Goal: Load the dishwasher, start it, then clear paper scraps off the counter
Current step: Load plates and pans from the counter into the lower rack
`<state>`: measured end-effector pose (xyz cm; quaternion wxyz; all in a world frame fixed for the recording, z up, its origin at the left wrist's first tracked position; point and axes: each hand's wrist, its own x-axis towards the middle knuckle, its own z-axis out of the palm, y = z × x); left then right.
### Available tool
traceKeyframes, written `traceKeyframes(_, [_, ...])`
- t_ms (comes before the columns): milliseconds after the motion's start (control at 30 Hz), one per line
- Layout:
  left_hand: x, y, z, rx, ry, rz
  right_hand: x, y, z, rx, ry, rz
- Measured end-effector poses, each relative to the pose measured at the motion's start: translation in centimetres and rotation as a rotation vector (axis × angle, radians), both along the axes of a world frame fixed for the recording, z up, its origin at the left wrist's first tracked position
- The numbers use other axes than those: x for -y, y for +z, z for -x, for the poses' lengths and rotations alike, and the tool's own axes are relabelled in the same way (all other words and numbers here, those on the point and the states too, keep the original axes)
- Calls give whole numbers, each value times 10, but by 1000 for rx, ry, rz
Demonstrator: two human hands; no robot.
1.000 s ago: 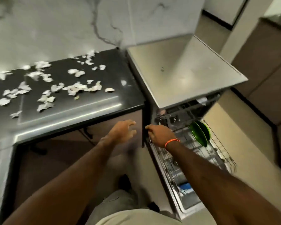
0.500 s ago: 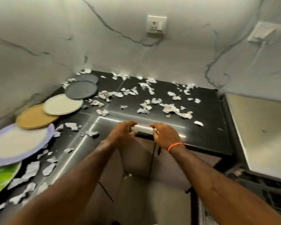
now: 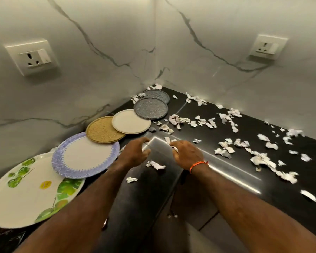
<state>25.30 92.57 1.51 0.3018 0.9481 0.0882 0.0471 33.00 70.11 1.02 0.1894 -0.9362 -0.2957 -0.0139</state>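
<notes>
Left hand point(image 3: 133, 154) loosely curled, empty over counter point(image 3: 199, 179); right hand point(image 3: 187, 155) pinching white scrap point(image 3: 175, 148), mostly hidden; leaf plate point(image 3: 26, 190) cut off.

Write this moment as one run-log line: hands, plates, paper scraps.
left hand: open, empty | right hand: fingers curled, contents unclear | plates: six overlapping along counter | paper scraps: scattered, uncleared

tabletop point(image 3: 199, 172): black, glossy stone | paper scraps point(image 3: 224, 152): crumpled white | walls point(image 3: 98, 79): veined smooth marble | gold plate point(image 3: 103, 129): rough-textured
</notes>
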Motion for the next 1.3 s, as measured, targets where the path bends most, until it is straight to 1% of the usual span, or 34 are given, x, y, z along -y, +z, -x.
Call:
traceKeyframes(267, [-68,-21,-28,-60,134,-23,-93,-21,-61,-28,163,100])
traceKeyframes(533, [-107,-42,-66,-105,278,21,-170,-45,-130,-8,346,161])
traceKeyframes(667, [-116,-50,-76,-72,365,23,-195,-62,-155,122,456,260])
traceKeyframes(733, [-120,-54,-78,-52,389,19,-202,-67,-160,208,486,297])
traceKeyframes(800, [-124,-55,-78,-43,405,-6,-203,-67,-160,247,502,310])
traceKeyframes(867, [-125,-55,-76,-39,401,-65,-200,-65,-161,273,513,254])
traceKeyframes(933, [-124,-51,-73,-11,399,-165,-196,-59,-161,265,528,171])
traceKeyframes(1000, [-123,-46,-69,30,400,-287,-194,-47,-158,264,523,102])
traceKeyframes(1067, [-120,-41,-64,50,409,-358,-191,-31,-152,281,501,50])
traceKeyframes(1167, [-115,-34,-57,109,400,-397,-178,-10,-140,324,467,-46])
traceKeyframes(1300, [-105,-18,-46,254,303,-406,-145,8,-113,408,425,-119])
